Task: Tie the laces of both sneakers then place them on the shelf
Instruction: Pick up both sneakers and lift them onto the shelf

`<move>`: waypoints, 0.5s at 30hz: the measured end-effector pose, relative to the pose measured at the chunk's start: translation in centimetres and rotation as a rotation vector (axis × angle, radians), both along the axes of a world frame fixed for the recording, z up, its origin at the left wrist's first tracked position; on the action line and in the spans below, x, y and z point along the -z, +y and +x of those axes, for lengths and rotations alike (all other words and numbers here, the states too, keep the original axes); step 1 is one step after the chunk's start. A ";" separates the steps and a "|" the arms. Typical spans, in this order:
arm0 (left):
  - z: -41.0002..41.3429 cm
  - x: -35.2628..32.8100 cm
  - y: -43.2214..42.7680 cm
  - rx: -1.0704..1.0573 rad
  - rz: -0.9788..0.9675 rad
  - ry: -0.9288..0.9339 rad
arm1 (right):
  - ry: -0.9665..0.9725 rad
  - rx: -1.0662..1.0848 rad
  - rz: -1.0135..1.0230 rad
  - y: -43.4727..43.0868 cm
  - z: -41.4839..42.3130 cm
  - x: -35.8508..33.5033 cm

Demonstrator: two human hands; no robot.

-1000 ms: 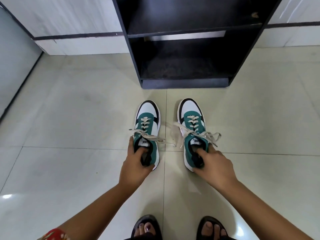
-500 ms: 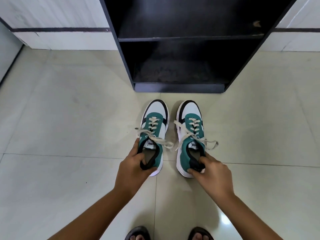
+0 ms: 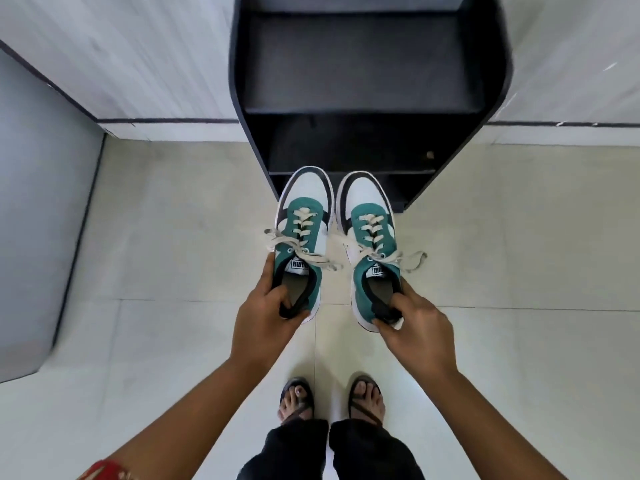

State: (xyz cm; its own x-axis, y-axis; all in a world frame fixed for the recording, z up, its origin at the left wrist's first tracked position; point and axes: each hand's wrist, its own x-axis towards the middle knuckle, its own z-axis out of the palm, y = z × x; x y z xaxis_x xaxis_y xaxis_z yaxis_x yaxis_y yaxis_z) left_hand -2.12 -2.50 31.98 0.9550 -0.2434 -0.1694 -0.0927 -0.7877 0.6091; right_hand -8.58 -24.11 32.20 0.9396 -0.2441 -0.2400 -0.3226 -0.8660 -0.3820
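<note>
Gripping the left sneaker (image 3: 302, 244) at its heel collar, the left hand (image 3: 265, 320) is closed; the right hand (image 3: 417, 332) likewise clamps the right sneaker (image 3: 372, 244). Both point at 12 o'clock toward the black shelf (image 3: 360, 98), laces (image 3: 294, 249) tied.

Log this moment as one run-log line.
left hand: grips left sneaker heel | right hand: grips right sneaker heel | laces: tied | shelf: ahead, no sneakers on it
</note>
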 end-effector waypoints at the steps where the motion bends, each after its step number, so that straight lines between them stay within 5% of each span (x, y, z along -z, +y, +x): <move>1: 0.3 -2.3 0.0 0.002 0.000 -0.012 | -0.005 0.004 0.003 0.2 0.3 -2.3; 7: 4.3 -11.7 -0.6 0.005 -0.048 -0.127 | -0.101 0.010 0.019 0.4 4.4 -11.4; 15: 16.0 -12.7 -3.0 -0.032 -0.092 -0.220 | -0.245 0.003 -0.008 -0.7 17.0 -12.7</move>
State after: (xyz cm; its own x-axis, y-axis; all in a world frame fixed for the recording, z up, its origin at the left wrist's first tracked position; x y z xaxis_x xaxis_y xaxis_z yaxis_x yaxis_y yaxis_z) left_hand 13.86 -5.47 44.70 0.9739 -0.2176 0.0647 -0.2070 -0.7343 0.6465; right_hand 8.44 -24.78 44.91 0.9688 -0.2478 -0.0035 -0.2237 -0.8683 -0.4426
